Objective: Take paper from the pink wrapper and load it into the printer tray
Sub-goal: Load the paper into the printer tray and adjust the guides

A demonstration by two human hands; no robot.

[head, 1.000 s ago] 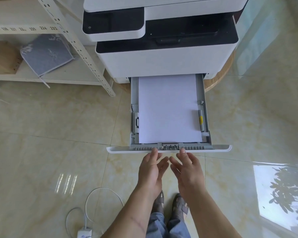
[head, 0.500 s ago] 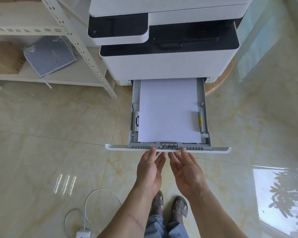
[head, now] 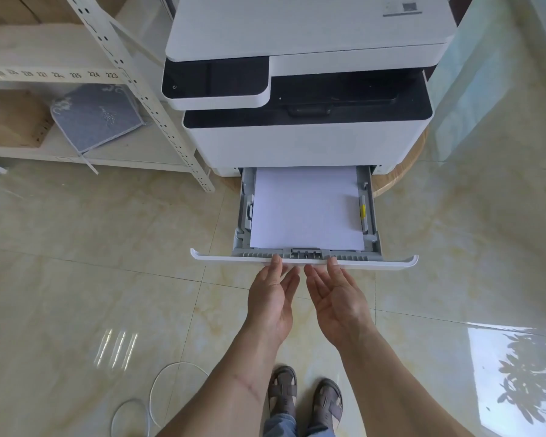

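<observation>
A white printer [head: 306, 143] stands on a low round wooden stand, its grey paper tray [head: 372, 234] partly pulled out toward me. A flat stack of white paper [head: 306, 209] lies in the tray between the side guides. My left hand [head: 273, 299] and my right hand [head: 336, 298] reach side by side to the tray's white front panel [head: 391, 263]. Their fingertips touch the panel's middle, fingers stretched and apart, palms turned inward. Neither hand holds anything. No pink wrapper is in view.
A white metal shelf [head: 158, 121] stands left of the printer, holding a grey cushion [head: 95, 116] and cardboard boxes. A white cable [head: 158, 389] loops on the glossy tiled floor at lower left. My sandalled feet [head: 303, 398] are below the hands.
The tray has slid further into the printer under my fingertips, so less of the paper shows. My hands followed it forward and my view tilted up to more of the printer.
</observation>
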